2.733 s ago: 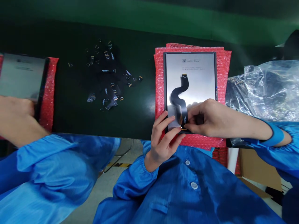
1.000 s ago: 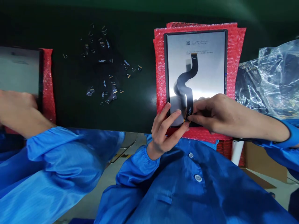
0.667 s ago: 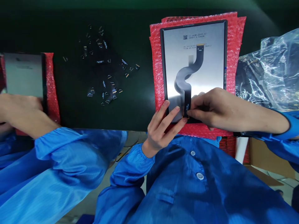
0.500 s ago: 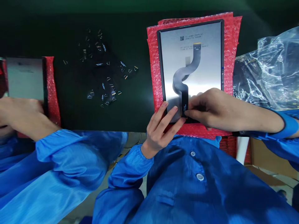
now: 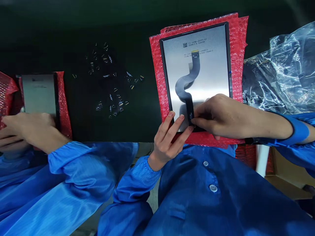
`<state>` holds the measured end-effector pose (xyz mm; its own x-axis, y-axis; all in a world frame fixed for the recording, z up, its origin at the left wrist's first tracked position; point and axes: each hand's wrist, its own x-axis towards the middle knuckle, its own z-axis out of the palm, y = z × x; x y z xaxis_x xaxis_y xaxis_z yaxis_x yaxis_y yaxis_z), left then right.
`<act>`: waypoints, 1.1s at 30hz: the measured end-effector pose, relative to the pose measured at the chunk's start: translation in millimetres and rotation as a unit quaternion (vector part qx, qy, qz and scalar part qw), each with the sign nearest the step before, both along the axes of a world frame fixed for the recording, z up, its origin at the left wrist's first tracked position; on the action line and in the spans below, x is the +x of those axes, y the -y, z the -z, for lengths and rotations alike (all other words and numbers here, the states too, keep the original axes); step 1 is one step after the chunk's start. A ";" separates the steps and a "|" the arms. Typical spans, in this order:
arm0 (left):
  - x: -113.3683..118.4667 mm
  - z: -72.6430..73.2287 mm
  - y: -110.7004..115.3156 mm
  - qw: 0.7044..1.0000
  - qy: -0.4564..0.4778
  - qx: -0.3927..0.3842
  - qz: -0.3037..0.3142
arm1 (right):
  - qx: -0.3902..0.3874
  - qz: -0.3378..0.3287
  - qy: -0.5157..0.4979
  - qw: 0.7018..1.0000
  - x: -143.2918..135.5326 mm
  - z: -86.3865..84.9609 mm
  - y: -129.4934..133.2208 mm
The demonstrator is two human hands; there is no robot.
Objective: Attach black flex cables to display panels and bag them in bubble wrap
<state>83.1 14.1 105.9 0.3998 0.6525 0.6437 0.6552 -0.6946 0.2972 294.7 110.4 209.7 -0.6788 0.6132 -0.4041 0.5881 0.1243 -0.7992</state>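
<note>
A display panel [image 5: 211, 77] lies with its silver back up on red bubble wrap [image 5: 237, 68]. An S-shaped grey-black flex cable [image 5: 190, 78] stands over it, its gold-edged end towards the top of the panel. My right hand [image 5: 220, 116] pinches the cable's lower end near the panel's bottom edge. The exact contact at that end is hidden by fingertips. Spread fingers of my left hand [image 5: 168, 139] rest on the panel's lower left edge, the forefinger close beside the cable's lower end.
Several small flex cables [image 5: 110, 98] lie scattered on the dark table [image 5: 133, 124]. Clear plastic bags [image 5: 290, 72] with dark contents are at the right. On the left, a co-worker's hand [image 5: 36, 126] is over another panel [image 5: 39, 95] on red bubble wrap.
The cable's upper end has swung slightly left over the panel. Both my hands keep their places at the lower edge. The whole view has shifted a little.
</note>
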 end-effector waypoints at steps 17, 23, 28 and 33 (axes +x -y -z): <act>4.4 -3.5 2.6 1.000 -0.019 -0.024 -0.007 | 0.039 -0.020 0.006 0.999 0.1 8.7 -3.8; 7.5 -8.5 3.8 0.998 -0.006 -0.054 -0.016 | 0.048 -0.009 0.015 0.999 0.3 11.5 -4.3; 9.1 -8.3 0.3 0.998 0.036 -0.040 -0.029 | 0.052 -0.006 0.027 0.998 0.4 11.7 -5.1; 8.2 -9.1 1.4 0.998 0.038 -0.048 -0.023 | 0.036 -0.001 0.018 0.999 -0.6 8.8 -5.9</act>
